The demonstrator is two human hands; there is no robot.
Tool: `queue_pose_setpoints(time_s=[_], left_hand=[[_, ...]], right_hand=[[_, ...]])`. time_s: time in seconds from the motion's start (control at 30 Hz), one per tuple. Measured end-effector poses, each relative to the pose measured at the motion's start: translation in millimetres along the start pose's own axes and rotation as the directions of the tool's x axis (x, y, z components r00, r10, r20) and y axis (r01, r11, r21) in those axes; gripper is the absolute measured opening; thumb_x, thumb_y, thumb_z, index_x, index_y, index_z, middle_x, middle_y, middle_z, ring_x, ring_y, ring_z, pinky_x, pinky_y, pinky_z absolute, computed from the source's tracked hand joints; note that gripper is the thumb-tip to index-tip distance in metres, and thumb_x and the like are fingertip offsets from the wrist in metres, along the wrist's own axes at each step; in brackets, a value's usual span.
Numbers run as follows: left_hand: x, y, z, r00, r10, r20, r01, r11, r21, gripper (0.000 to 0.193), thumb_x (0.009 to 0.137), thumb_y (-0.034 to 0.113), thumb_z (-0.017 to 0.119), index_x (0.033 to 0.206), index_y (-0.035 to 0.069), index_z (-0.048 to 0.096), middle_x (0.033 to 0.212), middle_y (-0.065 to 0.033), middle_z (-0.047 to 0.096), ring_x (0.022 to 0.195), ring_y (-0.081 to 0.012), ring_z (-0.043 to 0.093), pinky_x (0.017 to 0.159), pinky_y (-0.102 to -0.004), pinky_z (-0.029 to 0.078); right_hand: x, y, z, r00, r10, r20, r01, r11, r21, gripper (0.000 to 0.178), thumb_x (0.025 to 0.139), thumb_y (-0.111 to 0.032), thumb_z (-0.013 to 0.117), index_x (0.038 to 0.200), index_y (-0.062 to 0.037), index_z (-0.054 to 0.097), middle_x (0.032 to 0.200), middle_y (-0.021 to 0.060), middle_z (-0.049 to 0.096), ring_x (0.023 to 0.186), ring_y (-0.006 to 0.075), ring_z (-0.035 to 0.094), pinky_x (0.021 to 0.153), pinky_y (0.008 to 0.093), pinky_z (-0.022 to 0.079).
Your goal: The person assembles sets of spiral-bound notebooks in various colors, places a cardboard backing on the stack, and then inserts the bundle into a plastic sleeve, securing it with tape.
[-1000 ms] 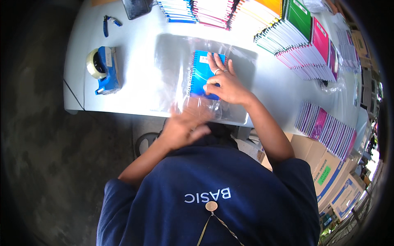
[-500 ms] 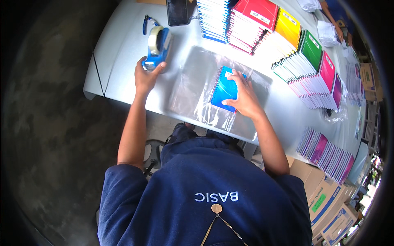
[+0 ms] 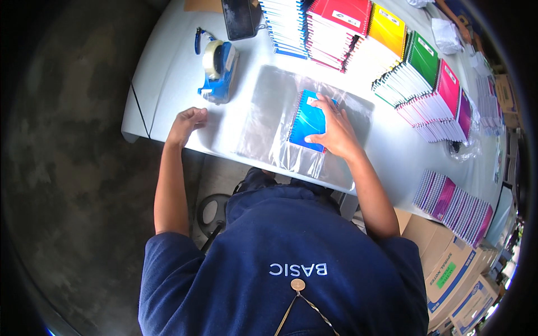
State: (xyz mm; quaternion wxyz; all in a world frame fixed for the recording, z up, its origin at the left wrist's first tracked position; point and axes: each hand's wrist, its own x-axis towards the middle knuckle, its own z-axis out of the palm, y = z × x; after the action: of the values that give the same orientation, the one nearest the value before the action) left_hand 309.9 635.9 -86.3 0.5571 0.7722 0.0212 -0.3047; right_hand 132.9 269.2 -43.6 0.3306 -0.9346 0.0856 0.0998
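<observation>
Item: blue spiral notebook (image 3: 308, 120), lying flat inside a clear plastic sleeve (image 3: 280, 126) on the white surface (image 3: 168, 84). All places below are given from this notebook.

Right hand (image 3: 335, 131): palm down on the notebook's right half, fingers spread and flat; nothing clamped in its grip, it only presses the cover and film. It sits as it did half a second ago.

Left hand (image 3: 188, 122): well to the left of the notebook, beyond the sleeve's left edge, on bare surface near the front rim. Fingers loosely curled, grip apart, holding nothing that can be made out. Half a second ago it was up at the tape dispenser (image 3: 218, 70), which stands to the upper left of the notebook; now it is drawn back toward the body. Whether a strip of tape came away with it cannot be told.

Judgement: the notebook is bagged and pinned down; the sleeve's near end looks unsealed.

Also present: fanned stacks of spiral notebooks (image 3: 392, 61) above and to the right; a dark device (image 3: 241, 17) above; cardboard boxes (image 3: 454, 269) to the lower right.
</observation>
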Motion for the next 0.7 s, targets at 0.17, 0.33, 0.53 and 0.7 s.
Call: queue_pose_setpoints(time_s=[0.17, 0.33, 0.53, 0.7], left_hand=[[6.1, 88.7, 34.9, 0.779, 0.444, -0.443, -0.37, 0.896, 0.246, 0.019, 0.091, 0.016, 0.058, 0.089, 0.001, 0.069, 0.065, -0.0042, 0.063, 0.052, -0.0084, 0.056, 0.046, -0.0244, 0.044], [-15.6, 132.4, 218.2, 0.835, -0.048, 0.548, -0.308, 0.785, 0.538, 0.036, 0.084, 0.038, 0.065, 0.084, 0.003, 0.071, 0.079, -0.0092, 0.069, 0.067, -0.0161, 0.066, 0.058, -0.0307, 0.051], [14.3, 158.1, 216.2, 0.881, -0.22, 0.419, -0.446, -0.091, 0.89, 0.058, 0.068, 0.062, 0.07, 0.087, 0.007, 0.07, 0.086, -0.008, 0.069, 0.081, -0.0232, 0.067, 0.072, -0.037, 0.051], [24.8, 47.6, 203.7, 0.83, 0.376, 0.412, -0.557, 0.525, 0.643, 0.066, 0.085, 0.056, 0.055, 0.125, 0.003, 0.051, 0.124, -0.0204, 0.052, 0.118, -0.0346, 0.048, 0.097, -0.039, 0.037]], right_hand=[[0.0, 13.3, 1.4, 0.997, -0.075, -0.034, 0.075, 0.997, -0.006, 0.085, 0.06, -0.027, 0.084, 0.131, -0.0172, 0.039, 0.147, 0.0073, 0.033, 0.136, 0.0248, 0.031, 0.107, 0.0491, 0.028], [0.6, 8.4, -1.3, 0.995, -0.065, -0.072, 0.067, 0.997, 0.026, 0.1, 0.056, -0.031, 0.085, 0.138, -0.012, 0.031, 0.14, 0.0137, 0.041, 0.122, 0.0306, 0.048, 0.098, 0.0417, 0.037], [-1.0, 32.8, 10.2, 0.99, -0.096, -0.106, 0.103, 0.993, 0.064, 0.112, 0.057, -0.038, 0.084, 0.144, -0.0097, 0.02, 0.143, 0.0192, 0.036, 0.132, 0.0304, 0.037, 0.103, 0.0441, 0.031], [-3.6, 62.4, 74.2, 0.865, 0.189, -0.464, -0.166, 0.982, 0.089, 0.1, 0.078, -0.045, 0.071, 0.142, 0.0037, 0.012, 0.147, 0.0281, 0.018, 0.138, 0.0354, 0.02, 0.111, 0.0432, 0.016]])
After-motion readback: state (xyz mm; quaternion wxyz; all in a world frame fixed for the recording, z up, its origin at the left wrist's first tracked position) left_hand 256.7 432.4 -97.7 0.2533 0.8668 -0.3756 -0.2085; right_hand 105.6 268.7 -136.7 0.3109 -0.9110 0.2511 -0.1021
